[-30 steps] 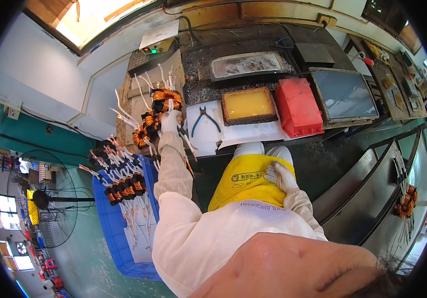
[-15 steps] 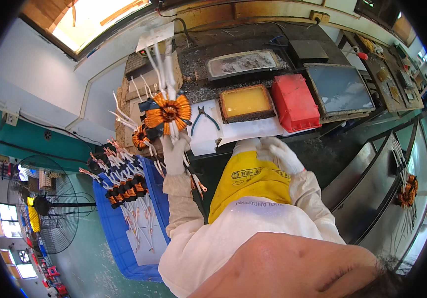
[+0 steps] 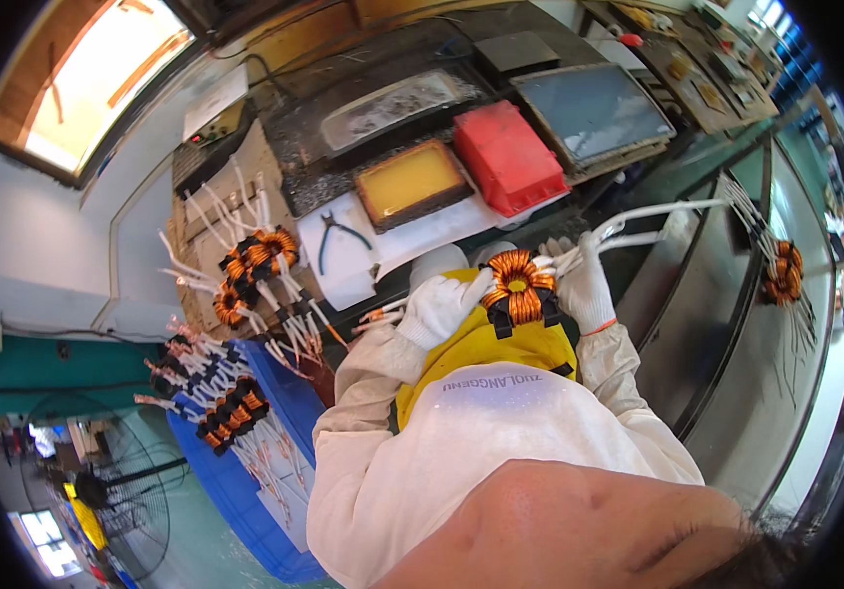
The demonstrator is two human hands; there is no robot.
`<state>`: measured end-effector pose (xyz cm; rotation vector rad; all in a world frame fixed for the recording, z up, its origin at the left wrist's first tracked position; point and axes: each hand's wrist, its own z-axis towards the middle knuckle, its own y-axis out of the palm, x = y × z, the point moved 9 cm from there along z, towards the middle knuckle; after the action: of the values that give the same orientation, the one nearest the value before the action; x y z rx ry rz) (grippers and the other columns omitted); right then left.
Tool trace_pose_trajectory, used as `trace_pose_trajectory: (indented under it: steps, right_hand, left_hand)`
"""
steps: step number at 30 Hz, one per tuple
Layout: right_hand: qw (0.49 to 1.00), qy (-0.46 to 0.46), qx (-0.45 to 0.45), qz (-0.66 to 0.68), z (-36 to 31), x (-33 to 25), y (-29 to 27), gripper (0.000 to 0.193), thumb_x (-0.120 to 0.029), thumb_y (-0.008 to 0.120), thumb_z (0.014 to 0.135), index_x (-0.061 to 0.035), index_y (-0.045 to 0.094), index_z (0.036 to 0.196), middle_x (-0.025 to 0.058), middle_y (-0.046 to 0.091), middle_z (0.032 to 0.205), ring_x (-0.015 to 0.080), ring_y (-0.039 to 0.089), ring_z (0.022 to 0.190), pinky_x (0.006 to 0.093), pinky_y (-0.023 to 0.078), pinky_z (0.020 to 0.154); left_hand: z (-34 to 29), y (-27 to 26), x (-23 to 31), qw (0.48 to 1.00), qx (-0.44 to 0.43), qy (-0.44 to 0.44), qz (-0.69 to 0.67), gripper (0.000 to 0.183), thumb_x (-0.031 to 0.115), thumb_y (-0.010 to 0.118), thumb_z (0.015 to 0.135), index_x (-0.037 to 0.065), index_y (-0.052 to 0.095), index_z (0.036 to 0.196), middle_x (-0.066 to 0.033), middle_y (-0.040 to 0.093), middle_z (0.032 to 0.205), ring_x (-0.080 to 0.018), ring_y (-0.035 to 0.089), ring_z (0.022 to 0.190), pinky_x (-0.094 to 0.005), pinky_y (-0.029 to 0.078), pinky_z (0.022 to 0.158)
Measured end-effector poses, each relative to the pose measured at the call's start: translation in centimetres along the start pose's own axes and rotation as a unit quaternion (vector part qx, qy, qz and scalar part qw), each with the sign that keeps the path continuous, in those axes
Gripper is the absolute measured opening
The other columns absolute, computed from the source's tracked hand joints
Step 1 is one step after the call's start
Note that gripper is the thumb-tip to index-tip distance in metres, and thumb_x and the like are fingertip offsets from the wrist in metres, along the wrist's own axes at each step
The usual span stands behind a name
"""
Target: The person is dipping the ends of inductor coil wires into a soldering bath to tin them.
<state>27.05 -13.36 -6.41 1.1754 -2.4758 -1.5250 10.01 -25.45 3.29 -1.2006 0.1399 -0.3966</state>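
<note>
A toroidal coil [image 3: 518,285] with orange copper windings and black blocks on its rim is held in front of my yellow apron [image 3: 456,348]. Closed round its left-side leads, my gloved left hand [image 3: 442,309] has a finger against the windings; copper-tipped ends [image 3: 383,316] stick out past that hand. My gloved right hand [image 3: 584,293] is closed on the white-sleeved leads [image 3: 628,239] at the coil's other side, and their long ends reach out to the right. Both palms are hidden.
More coils [image 3: 260,257] lie on cardboard at the bench's left. A blue bin [image 3: 236,510] holds several coils. Pliers [image 3: 342,236], a yellow-filled tray [image 3: 412,185], a red box [image 3: 508,157] and a dark square pan [image 3: 594,113] sit on the bench. Another coil [image 3: 783,273] lies on the metal rack.
The coil has come from the bench's left side to the front of my body. My right hand has gone from beside the apron to its leads. The view has turned.
</note>
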Motion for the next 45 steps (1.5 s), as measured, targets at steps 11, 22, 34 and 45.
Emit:
trace_pose_trajectory:
  steps: [11, 22, 34, 45]
  right_hand:
    - [0.936, -0.048, 0.327, 0.118, -1.8, 4.3, -16.7, 0.025, -0.028, 0.059, 0.098, -0.0032, 0.059, 0.099, 0.0142, 0.064, 0.108, 0.0284, 0.063, 0.104, 0.0449, 0.051, 0.098]
    - [0.962, -0.081, -0.210, 0.156, -0.3, 0.1, -4.5, 0.026, -0.013, 0.061, 0.094, -0.0060, 0.057, 0.119, 0.0177, 0.063, 0.116, 0.0334, 0.059, 0.110, 0.0476, 0.045, 0.104]
    - [0.988, 0.113, 0.032, -0.104, -5.9, 2.1, -14.1, 0.029, -0.027, 0.054, 0.100, -0.0074, 0.057, 0.122, 0.0146, 0.061, 0.121, 0.0228, 0.064, 0.105, 0.0351, 0.056, 0.087]
    - [0.605, -0.168, -0.118, -0.769, -5.2, -0.8, 0.1, 0.060, -0.029, 0.075, 0.078, -0.0090, 0.052, 0.130, 0.0143, 0.059, 0.121, 0.0312, 0.059, 0.108, 0.0380, 0.048, 0.095]
  left_hand:
    - [-2.7, 12.1, 2.8, 0.991, -0.126, 0.011, 0.035, 0.035, 0.019, 0.055, 0.088, 0.013, 0.056, 0.122, -0.0001, 0.061, 0.077, -0.0156, 0.061, 0.071, -0.0325, 0.046, 0.065]
    - [-1.4, 9.8, 0.1, 0.984, -0.135, -0.094, 0.074, 0.012, 0.018, 0.055, 0.083, 0.015, 0.061, 0.092, -0.0020, 0.061, 0.079, -0.0213, 0.061, 0.079, -0.0357, 0.045, 0.075]
    - [0.5, 10.2, 1.3, 0.995, -0.086, -0.023, 0.041, 0.009, 0.020, 0.055, 0.085, 0.017, 0.059, 0.092, -0.0007, 0.060, 0.081, -0.0196, 0.059, 0.080, -0.0372, 0.045, 0.072]
    - [2.5, 11.3, 2.7, 0.985, -0.155, -0.012, 0.077, 0.009, 0.021, 0.056, 0.084, 0.018, 0.062, 0.089, -0.0004, 0.061, 0.079, -0.0196, 0.060, 0.081, -0.0388, 0.046, 0.071]
